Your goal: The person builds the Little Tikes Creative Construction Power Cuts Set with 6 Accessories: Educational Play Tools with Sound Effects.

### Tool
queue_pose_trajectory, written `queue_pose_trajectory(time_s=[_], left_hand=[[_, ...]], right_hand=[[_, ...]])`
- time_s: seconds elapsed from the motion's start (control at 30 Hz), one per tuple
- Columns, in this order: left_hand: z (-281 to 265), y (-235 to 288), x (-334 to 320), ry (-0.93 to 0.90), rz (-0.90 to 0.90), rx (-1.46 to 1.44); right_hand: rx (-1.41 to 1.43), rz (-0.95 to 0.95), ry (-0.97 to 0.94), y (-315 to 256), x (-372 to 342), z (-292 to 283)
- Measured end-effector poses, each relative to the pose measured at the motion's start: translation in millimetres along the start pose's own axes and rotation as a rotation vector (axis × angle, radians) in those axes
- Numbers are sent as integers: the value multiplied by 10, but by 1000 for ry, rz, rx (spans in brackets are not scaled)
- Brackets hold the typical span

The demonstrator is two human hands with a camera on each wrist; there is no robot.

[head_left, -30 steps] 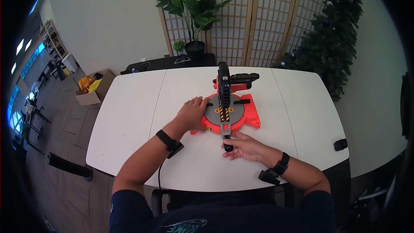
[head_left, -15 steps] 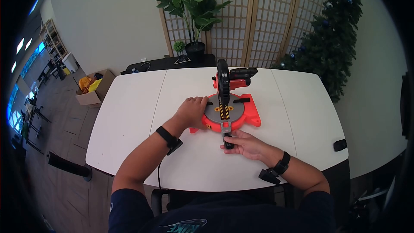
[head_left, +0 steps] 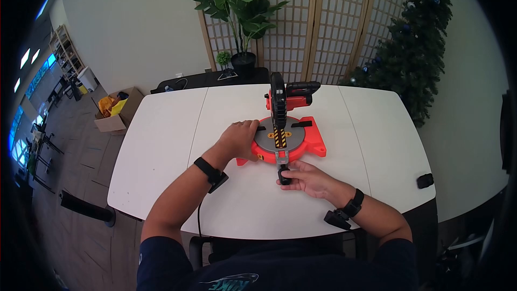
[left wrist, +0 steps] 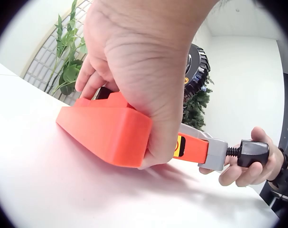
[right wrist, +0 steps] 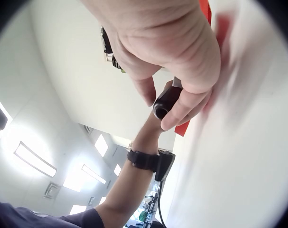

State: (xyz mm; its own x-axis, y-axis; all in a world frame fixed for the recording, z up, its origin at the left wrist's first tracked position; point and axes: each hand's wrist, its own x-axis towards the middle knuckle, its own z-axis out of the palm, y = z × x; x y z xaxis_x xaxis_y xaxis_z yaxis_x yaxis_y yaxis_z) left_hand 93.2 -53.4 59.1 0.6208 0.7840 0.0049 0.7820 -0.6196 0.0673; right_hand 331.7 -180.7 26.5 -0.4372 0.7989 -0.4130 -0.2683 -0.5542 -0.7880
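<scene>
A red and black toy miter saw point(head_left: 314, 141) stands on the white table, its grey round turntable point(head_left: 264, 139) facing me. My left hand point(head_left: 239, 139) grips the left side of the red base, thumb in front and fingers over the top. At the front of the saw, my right hand point(head_left: 315, 181) holds a black knob point(left wrist: 254, 153) between thumb and fingers. A short black threaded rod point(left wrist: 233, 152) joins the knob to a grey bracket point(left wrist: 216, 154). In the right wrist view, the end of the knob shows between the thumb and fingertips.
The white table point(head_left: 161, 156) reaches out on both sides. A small black object point(head_left: 425, 181) lies near its right edge. Behind stand a potted plant point(head_left: 243, 62), a folding screen point(head_left: 291, 21) and a decorated tree point(head_left: 401, 59). A cardboard box point(head_left: 129, 110) sits at the left.
The black knob has moved slightly toward the saw base, and the right hand's fingers have shifted on it. The saw's upper part sits slightly higher and farther left in view. My left hand stays on the base.
</scene>
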Motion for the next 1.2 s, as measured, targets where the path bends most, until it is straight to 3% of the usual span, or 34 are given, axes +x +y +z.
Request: queue_pose_trajectory(time_s=[1.2], left_hand=[[39, -13, -2, 26, -10, -54]], right_hand=[[108, 44, -38, -57, 12, -15]])
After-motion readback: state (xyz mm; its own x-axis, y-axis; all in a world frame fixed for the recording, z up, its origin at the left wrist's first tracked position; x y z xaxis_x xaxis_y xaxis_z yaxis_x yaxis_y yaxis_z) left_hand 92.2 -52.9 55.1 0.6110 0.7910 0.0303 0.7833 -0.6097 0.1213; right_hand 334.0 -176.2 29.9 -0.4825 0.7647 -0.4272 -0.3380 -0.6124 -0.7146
